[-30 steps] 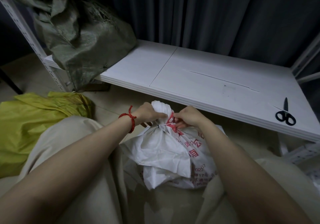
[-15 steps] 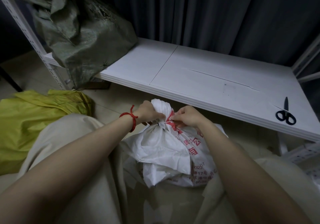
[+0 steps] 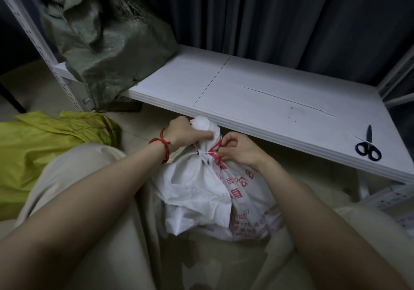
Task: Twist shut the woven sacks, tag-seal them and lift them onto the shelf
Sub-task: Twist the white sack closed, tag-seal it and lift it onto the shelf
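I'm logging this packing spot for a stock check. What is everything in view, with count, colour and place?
white woven sack with red print: one, white and red, on the floor between the knees, neck twisted.
white tag tie: one, white, round the sack's neck.
green woven sack: one, dull green, on the shelf's left end.
yellow-green sack: one, yellow-green, on the floor at left.
white shelf board: one, white, beyond the white sack.
black-handled scissors: one pair, black, on the shelf's right end.
dark curtain: one, dark grey, behind the shelf.
red string bracelet: one, red, on the left wrist.
left hand: one, grips the twisted neck.
right hand: one, pinches the tie.
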